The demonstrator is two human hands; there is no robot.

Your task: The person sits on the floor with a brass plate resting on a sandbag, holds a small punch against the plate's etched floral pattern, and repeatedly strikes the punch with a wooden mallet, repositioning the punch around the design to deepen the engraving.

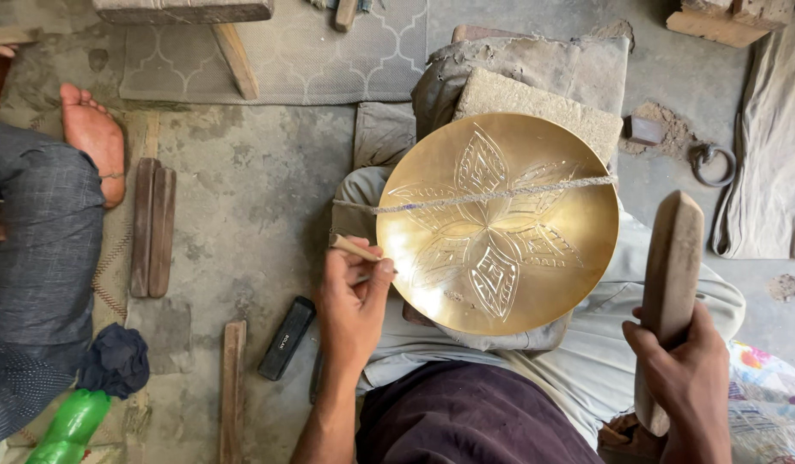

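I see a round golden brass dish with an engraved flower pattern (497,225) at centre frame, resting tilted on the person's lap and against a grey stone block (535,105) behind it. A thin cord (492,195) runs across the dish's upper half.

Left hand (353,302), lower centre: grip closed on a thin pale wooden-handled chisel (356,249), tip touching the dish's left rim.

Right hand (685,371), lower right: grip wrapped around the lower part of a long brown wooden mallet (670,296), held upright just right of the dish, not touching it.

On the concrete floor (251,180), left of the dish: a black rectangular bar (287,338) near the left forearm, two dark wooden slats (152,226) side by side, one more slat (232,387) at the bottom. Another person's bare foot (93,137) is upper left. Green plastic bottle (69,428) in the lower left corner, dark cloth (116,359) just above it. Metal ring (712,163) on the floor, upper right.
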